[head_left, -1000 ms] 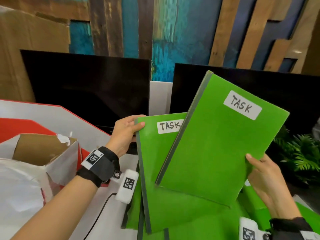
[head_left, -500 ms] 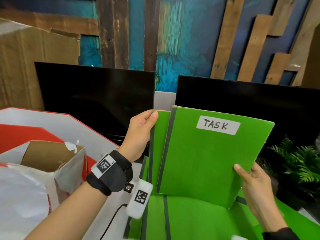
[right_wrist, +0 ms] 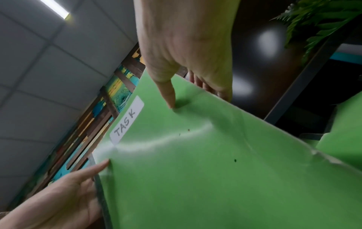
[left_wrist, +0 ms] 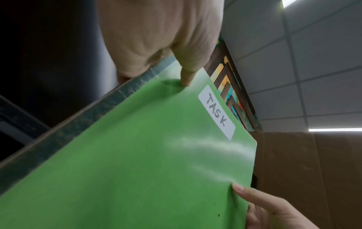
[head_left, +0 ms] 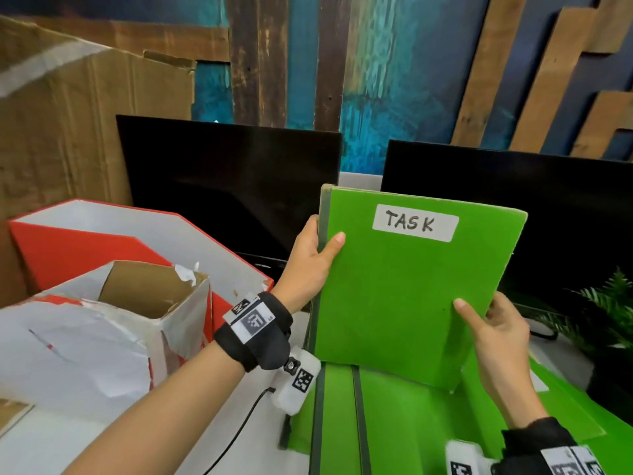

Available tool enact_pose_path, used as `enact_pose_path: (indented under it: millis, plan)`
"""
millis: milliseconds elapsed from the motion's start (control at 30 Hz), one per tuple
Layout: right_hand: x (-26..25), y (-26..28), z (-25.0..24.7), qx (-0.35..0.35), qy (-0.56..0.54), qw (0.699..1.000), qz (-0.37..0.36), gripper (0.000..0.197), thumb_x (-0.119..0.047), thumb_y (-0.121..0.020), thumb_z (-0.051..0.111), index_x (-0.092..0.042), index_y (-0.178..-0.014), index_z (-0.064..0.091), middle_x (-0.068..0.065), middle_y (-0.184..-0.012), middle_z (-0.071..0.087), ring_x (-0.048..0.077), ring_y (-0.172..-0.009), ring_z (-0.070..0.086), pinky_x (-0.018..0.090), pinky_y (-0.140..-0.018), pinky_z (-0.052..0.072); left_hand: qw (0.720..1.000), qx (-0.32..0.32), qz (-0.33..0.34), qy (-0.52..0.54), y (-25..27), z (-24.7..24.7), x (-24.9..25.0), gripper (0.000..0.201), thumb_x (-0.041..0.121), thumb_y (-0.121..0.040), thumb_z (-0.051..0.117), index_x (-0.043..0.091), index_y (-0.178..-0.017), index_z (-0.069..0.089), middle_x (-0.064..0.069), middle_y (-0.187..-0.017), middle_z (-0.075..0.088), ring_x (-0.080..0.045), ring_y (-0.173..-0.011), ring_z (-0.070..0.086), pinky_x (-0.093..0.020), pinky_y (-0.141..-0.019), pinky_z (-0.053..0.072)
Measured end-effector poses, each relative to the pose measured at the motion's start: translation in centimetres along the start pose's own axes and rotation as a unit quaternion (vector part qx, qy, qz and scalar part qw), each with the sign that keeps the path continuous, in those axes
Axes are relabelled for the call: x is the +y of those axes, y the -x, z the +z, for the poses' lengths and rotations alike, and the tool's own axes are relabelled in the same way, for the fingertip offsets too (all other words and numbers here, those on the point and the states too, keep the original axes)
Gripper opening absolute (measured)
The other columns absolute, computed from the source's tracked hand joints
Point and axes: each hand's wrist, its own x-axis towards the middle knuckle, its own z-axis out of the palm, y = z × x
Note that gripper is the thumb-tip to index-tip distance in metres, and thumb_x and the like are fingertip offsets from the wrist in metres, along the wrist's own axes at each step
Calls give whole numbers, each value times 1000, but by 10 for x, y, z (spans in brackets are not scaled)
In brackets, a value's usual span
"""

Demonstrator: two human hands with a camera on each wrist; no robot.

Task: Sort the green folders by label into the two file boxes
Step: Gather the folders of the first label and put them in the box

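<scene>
An upright green folder (head_left: 404, 296) with a white label (head_left: 415, 222) reading TASK stands over a pile of green folders (head_left: 411, 416) lying flat on the table. My left hand (head_left: 313, 258) grips its dark spine edge, thumb on the front. My right hand (head_left: 496, 334) pinches its lower right edge. The wrist views show the same folder (left_wrist: 147, 162) (right_wrist: 215, 170) with a thumb pressed on its face. A second folder behind it is hidden except for a thin edge. A red and white file box (head_left: 85, 241) and a torn white file box (head_left: 102, 347) stand at the left.
Two black monitors (head_left: 222, 186) (head_left: 565, 207) stand close behind the folders. A large brown cardboard sheet (head_left: 68, 132) leans at the far left. A green plant (head_left: 609, 320) sits at the right edge. A black cable (head_left: 236, 433) runs from my left wrist.
The folder in my right hand has swung upright and slid left over the one in my left hand. Both hands now hold them as one squared stack.
</scene>
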Motion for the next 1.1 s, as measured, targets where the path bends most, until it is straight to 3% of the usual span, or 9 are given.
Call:
enact_pose_path:
  millis: [133, 267, 400, 533, 633, 767, 867, 1033, 1100]
  plan:
    - [-7, -8, 12, -32, -43, 998, 27, 66, -10, -76, 75, -14, -136, 46, -10, -111, 68, 5, -102, 66, 12, -76, 56, 998, 29, -49, -30, 0, -6, -11, 30, 10, -95, 54, 19, -120, 42, 0, -119, 59, -14, -111, 60, -39, -97, 51]
    - [-14, -17, 26, -53, -21, 997, 55, 44, -20, -69, 78, -23, -110, 65, -13, -96, 75, 19, -104, 69, 34, -90, 57, 983, -40, -125, -126, -3, -18, -17, 40, 7, -94, 54, 13, -129, 37, -4, -132, 52, -20, -122, 51, -42, -105, 44]
    - [-43, -21, 45, -50, -60, 997, 5, 50, -42, -55, 77, -25, -101, 70, -11, -107, 74, 13, -107, 69, 31, -92, 55, 969, 7, -82, -233, -23, -52, 17, 52, 17, -88, 62, 14, -133, 36, -8, -132, 46, -21, -124, 45, -41, -106, 40]
    - [-81, -24, 74, -25, -122, 991, -47, 17, -10, -83, 70, -24, -89, 64, -23, -90, 72, -2, -91, 68, 18, -89, 51, 934, 62, 12, -351, -32, -101, 68, 51, 23, -88, 63, 11, -134, 42, -10, -128, 50, -19, -120, 48, -26, -97, 37]
    - [-100, -28, 102, 8, -177, 983, -55, 34, 3, -90, 60, -27, -76, 53, -24, -69, 60, -5, -71, 57, 20, -85, 47, 909, 71, -24, -411, -32, -141, 89, 48, 28, -90, 62, 12, -131, 45, -10, -123, 53, -22, -114, 51, -27, -91, 39]
    - [-108, -29, 150, 11, -254, 965, -62, 19, 3, -90, 59, -10, -102, 63, 3, -103, 66, 13, -97, 62, 33, -98, 51, 807, 4, -188, -561, -30, -189, 87, 48, 30, -94, 54, 8, -135, 44, -14, -130, 56, -32, -118, 54, -39, -98, 44]
    - [-115, -24, 192, 2, -311, 950, -24, 20, 4, -90, 57, -13, -100, 60, 9, -109, 62, 21, -102, 59, 47, -106, 45, 711, -86, -291, -635, -21, -205, 72, 27, 19, -92, 53, 0, -110, 61, -16, -121, 63, -35, -111, 59, -39, -93, 49]
    - [-117, -7, 251, -44, -355, 934, 13, 26, 12, -91, 51, -10, -100, 62, 7, -102, 68, 21, -95, 63, 39, -94, 52, 630, -145, -339, -683, -11, -204, 59, 28, 23, -78, 73, 9, -58, 58, -15, -82, 70, -29, -90, 70, -30, -64, 47]
    - [-111, 0, 266, -55, -342, 938, 22, 27, 12, -92, 51, -9, -105, 63, 4, -101, 69, 17, -93, 65, 35, -91, 53, 626, -125, -332, -695, -14, -201, 60, 13, 16, -75, 72, 4, -70, 69, -13, -84, 73, -29, -80, 69, -30, -60, 48]
